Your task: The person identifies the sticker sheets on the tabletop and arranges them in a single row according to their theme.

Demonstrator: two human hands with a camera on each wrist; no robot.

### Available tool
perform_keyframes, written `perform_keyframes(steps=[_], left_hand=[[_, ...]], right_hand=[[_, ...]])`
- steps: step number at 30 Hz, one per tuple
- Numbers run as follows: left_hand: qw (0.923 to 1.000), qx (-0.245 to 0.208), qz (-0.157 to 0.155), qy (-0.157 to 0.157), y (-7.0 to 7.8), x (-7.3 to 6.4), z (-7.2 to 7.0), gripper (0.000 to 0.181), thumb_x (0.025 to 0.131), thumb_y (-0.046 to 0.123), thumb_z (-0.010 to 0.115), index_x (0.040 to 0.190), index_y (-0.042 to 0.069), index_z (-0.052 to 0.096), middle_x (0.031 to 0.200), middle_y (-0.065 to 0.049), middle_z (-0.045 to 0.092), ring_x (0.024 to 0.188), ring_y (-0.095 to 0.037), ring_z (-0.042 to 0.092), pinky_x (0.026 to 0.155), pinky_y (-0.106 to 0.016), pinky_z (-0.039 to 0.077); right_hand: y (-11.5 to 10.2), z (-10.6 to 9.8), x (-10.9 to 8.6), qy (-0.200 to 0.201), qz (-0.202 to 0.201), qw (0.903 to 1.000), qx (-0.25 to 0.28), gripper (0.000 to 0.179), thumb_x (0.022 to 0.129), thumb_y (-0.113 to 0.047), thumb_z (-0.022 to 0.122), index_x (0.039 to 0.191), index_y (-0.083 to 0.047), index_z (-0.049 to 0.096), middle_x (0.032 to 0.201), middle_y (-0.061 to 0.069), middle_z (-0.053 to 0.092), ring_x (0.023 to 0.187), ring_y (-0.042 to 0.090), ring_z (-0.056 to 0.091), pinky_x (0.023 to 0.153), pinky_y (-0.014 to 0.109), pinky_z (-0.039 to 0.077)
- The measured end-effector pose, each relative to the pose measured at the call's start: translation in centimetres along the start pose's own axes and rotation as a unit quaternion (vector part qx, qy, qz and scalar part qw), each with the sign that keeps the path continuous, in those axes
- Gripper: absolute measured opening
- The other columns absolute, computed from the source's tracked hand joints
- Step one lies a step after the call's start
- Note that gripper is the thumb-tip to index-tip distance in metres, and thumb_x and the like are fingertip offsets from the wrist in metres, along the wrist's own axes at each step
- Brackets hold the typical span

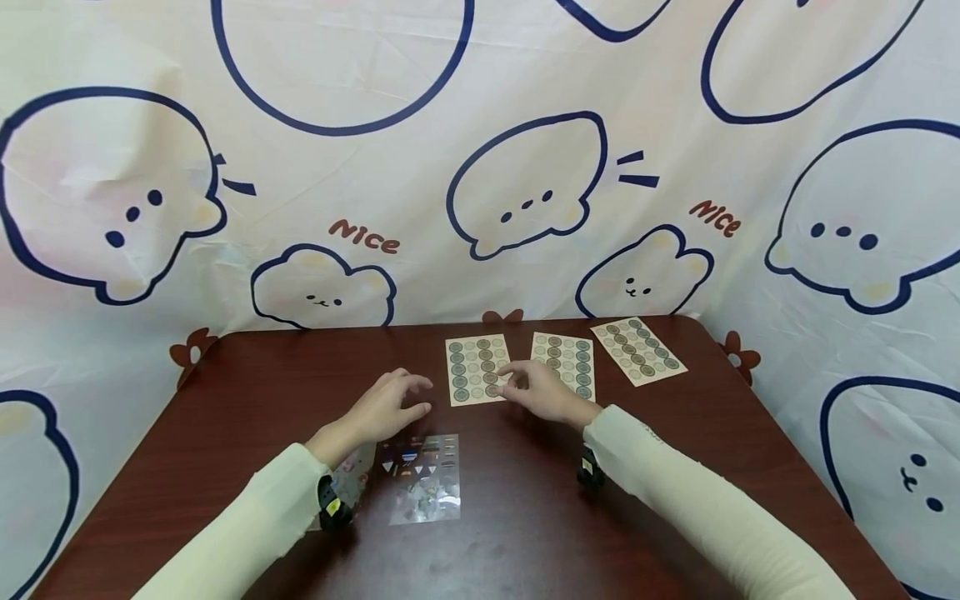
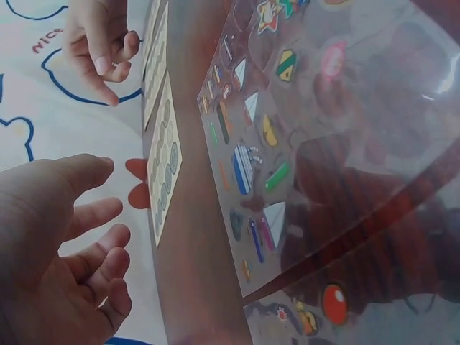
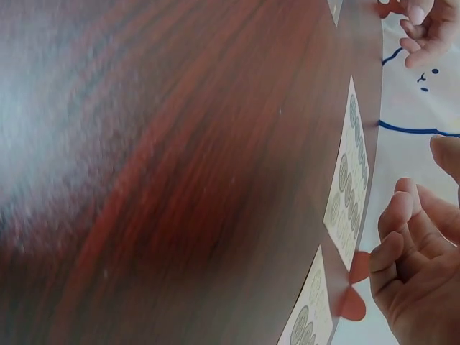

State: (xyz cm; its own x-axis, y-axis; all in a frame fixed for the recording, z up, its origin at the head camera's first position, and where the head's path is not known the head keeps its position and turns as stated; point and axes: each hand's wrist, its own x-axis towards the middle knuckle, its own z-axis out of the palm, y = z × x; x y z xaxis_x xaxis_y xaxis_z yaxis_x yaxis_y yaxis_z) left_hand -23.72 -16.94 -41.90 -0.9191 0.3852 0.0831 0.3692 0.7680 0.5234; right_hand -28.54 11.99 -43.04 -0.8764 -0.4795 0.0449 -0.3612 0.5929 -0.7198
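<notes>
My left hand [image 1: 382,406] hovers over the table with its fingers loosely bent and nothing in them. In the left wrist view, a gap shows between its thumb and fingers. The right hand [image 1: 542,390] is above the near edges of two cream sheets of round coin-like stickers, the left sheet [image 1: 468,367] and the middle sheet [image 1: 583,368]. Its fingers are relaxed and hold nothing, as the right wrist view shows. Nearer the body, a clear sticker sheet [image 1: 425,500] with small boats and other pictures lies below the left hand. A second clear sheet [image 1: 358,471] is partly hidden by the left forearm.
A third cream sheet [image 1: 637,350] lies askew at the back right of the dark brown wooden table [image 1: 525,500]. Behind and beside the table hangs a white cloth [image 1: 420,167] with cartoon outlines. Each wrist carries a black camera strap.
</notes>
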Motion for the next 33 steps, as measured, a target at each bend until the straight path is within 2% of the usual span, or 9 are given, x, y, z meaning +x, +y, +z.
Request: perform_keyframes(steps=[9, 19, 27, 33], left_hand=[[0.9999, 0.01, 0.01, -0.005, 0.3, 1.3, 0.2, 0.035, 0.097, 0.019, 0.066, 0.128, 0.003, 0.066, 0.118, -0.015, 0.063, 0.112, -0.031, 0.058, 0.093, -0.05, 0.049], [0.9997, 0.012, -0.017, -0.009, 0.7, 3.1, 1.0, 0.036, 0.096, 0.021, 0.068, 0.128, 0.004, 0.066, 0.119, -0.015, 0.064, 0.113, -0.03, 0.059, 0.095, -0.048, 0.051], [0.9994, 0.027, -0.021, -0.007, 0.1, 4.3, 2.0, 0.034, 0.095, 0.02, 0.069, 0.126, 0.004, 0.068, 0.115, -0.015, 0.064, 0.108, -0.03, 0.059, 0.094, -0.047, 0.05], [0.9985, 0.033, -0.041, -0.016, -0.1, 5.2, 2.5, 0.038, 0.096, 0.021, 0.068, 0.13, 0.004, 0.065, 0.12, -0.017, 0.063, 0.11, -0.03, 0.058, 0.097, -0.047, 0.05]], right_hand=[[0.9, -0.7, 0.5, 0.006, 0.021, 0.9997, -0.005, 0.038, 0.098, -0.016, 0.064, 0.13, 0.004, 0.063, 0.084, 0.006, 0.066, 0.06, 0.01, 0.052, 0.057, 0.024, 0.045], [1.5, -1.1, 1.3, 0.011, 0.03, 0.9994, -0.008, 0.037, 0.098, -0.014, 0.065, 0.13, 0.005, 0.062, 0.086, 0.007, 0.065, 0.055, 0.009, 0.052, 0.052, 0.024, 0.044], [1.8, -1.3, 2.3, 0.025, 0.051, 0.998, -0.028, 0.037, 0.098, -0.018, 0.066, 0.129, 0.002, 0.064, 0.089, 0.006, 0.063, 0.066, 0.013, 0.051, 0.058, 0.024, 0.042], [2.1, -1.3, 2.8, 0.027, 0.062, 0.997, -0.037, 0.039, 0.097, -0.019, 0.067, 0.13, 0.002, 0.063, 0.089, 0.006, 0.062, 0.07, 0.014, 0.051, 0.062, 0.025, 0.041]])
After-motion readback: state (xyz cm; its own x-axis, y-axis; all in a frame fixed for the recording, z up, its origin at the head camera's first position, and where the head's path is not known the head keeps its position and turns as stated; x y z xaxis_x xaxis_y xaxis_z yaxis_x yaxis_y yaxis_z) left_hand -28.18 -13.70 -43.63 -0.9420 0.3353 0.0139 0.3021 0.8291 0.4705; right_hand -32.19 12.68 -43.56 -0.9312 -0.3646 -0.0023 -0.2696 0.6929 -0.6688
